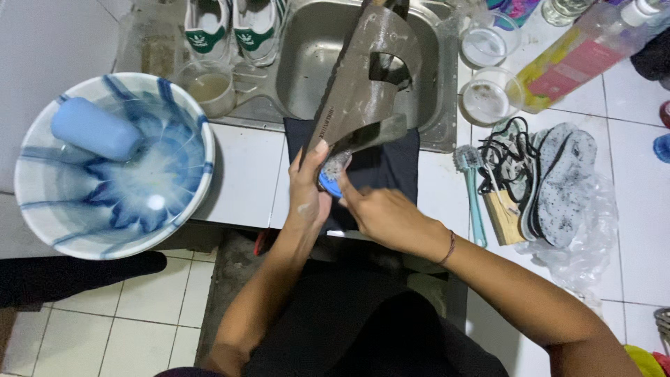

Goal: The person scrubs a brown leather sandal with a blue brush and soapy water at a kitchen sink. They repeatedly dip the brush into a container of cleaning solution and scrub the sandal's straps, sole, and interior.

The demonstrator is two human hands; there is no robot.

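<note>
left hand (307,183): grips grey rubbery sandal (363,77) | right hand (380,213): blue brush (330,183), probably bristled

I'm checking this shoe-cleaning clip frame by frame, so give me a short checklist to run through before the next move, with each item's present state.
1. Left hand holds the sandal at its lower end: ok.
2. Right hand holds the blue brush against the sandal: ok.
3. Sandal is over the sink and dark cloth: ok.
4. Bowl with blue soap bar stands beside the left hand: ok.
5. Spare teal brush lies on the counter by the right hand: ok.
6. Sandal fully scrubbed: cannot tell.
</note>
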